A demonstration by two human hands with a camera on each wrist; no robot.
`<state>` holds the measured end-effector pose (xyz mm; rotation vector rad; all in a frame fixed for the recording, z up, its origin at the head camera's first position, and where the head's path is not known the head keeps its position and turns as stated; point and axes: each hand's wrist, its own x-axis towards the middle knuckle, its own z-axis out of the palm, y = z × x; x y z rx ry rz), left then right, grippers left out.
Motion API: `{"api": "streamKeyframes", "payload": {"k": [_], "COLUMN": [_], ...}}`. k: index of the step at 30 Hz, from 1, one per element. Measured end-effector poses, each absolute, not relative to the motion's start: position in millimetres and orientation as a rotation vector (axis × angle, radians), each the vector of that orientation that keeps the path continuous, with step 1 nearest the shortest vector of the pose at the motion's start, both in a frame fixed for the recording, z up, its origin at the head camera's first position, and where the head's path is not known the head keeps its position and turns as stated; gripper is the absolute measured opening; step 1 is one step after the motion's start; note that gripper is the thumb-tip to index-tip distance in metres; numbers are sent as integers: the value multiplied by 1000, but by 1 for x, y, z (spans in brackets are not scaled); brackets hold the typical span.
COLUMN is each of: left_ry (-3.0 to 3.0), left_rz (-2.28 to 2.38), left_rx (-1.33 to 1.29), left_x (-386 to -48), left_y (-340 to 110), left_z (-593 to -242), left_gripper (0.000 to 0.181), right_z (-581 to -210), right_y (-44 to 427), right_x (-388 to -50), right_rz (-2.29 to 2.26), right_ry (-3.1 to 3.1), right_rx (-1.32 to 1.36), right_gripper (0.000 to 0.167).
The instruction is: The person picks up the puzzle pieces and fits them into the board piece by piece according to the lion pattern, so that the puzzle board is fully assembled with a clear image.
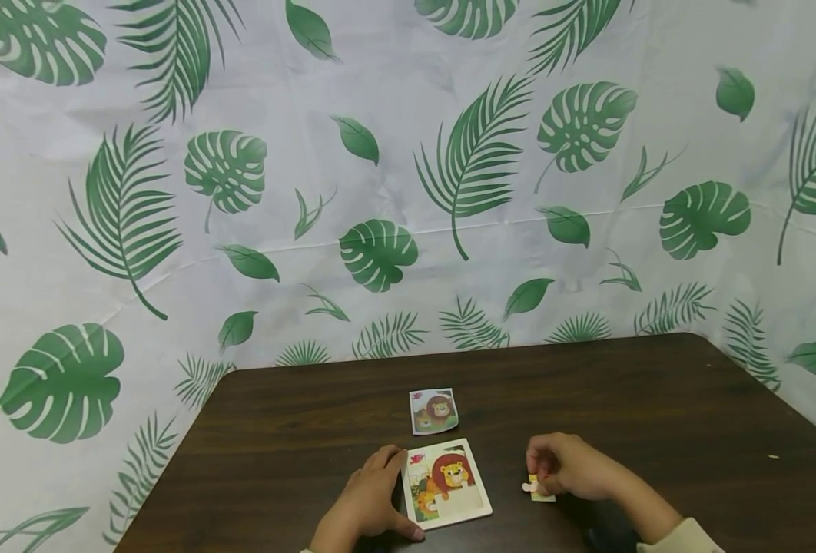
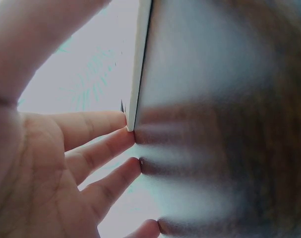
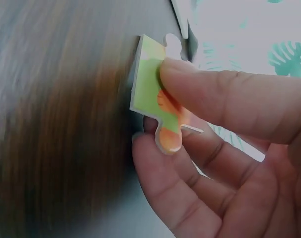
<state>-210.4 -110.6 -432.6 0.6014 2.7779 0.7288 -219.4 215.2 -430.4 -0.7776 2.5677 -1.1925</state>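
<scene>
My right hand (image 1: 574, 467) pinches a jigsaw puzzle piece (image 3: 149, 82) between thumb and fingers, just above the table on the right. The piece is green with orange patches and rounded tabs. To its left lies a lion puzzle board (image 1: 470, 503) with a pale frame, most of its picture filled and a bare cream area at the lower right. My left hand (image 1: 369, 495) rests at the board's left side, fingers spread and fairly straight. In the left wrist view, fingertips (image 2: 128, 136) touch the board's edge (image 2: 138, 64). The thumb lies by its near left corner.
A small picture card (image 1: 434, 412) with the same lion scene lies beyond the board. The dark wooden table (image 1: 297, 430) ends at a white leaf-print cloth (image 1: 394, 184). A dark object (image 1: 612, 538) sits near my right wrist, and a tiny yellowish bit (image 1: 773, 457) lies far right.
</scene>
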Motion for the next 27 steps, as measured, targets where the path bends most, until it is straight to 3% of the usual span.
{"api": "streamKeyframes", "payload": {"k": [8,27], "left_ry": [2776,2787], "left_rz": [729,735], "left_rx": [595,607], "left_x": [-211,-209], "left_y": [-111,-111], "left_z": [-433,-431], "left_gripper": [103,101], "right_z": [-427,-415], "right_y": [198,133], "right_x": [-219,-224], "right_rz": [-1376,-1349], "right_ry": [2288,2233], "right_rx": [-800,-939], "right_gripper": [17,15]}}
